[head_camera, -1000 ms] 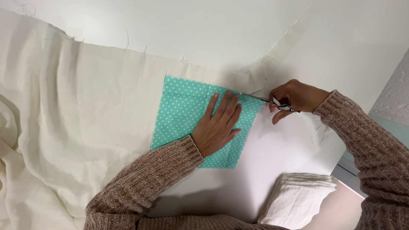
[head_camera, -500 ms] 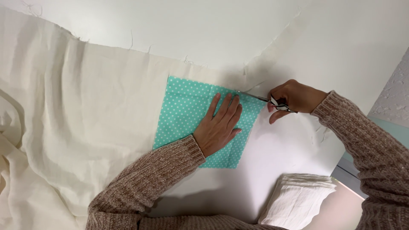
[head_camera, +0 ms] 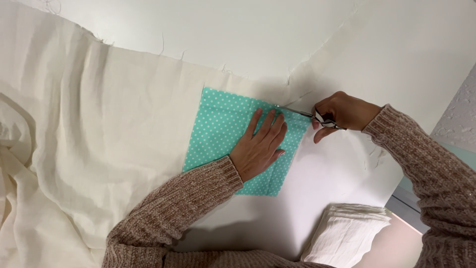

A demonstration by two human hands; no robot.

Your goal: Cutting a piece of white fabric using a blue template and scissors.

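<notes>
The left hand point(head_camera: 259, 151) lay flat, fingers spread, pinning the teal dotted square point(head_camera: 218, 131) onto cream cloth point(head_camera: 99, 129) on the worktop. The right hand point(head_camera: 342, 111) gripped scissors point(head_camera: 302, 113) at its edge. Thin, limp fabric likely shifts unless pressed near the cut.

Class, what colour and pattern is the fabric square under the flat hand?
Turquoise with small white dots: the fabric square under the left hand, seen in the head view.
</notes>
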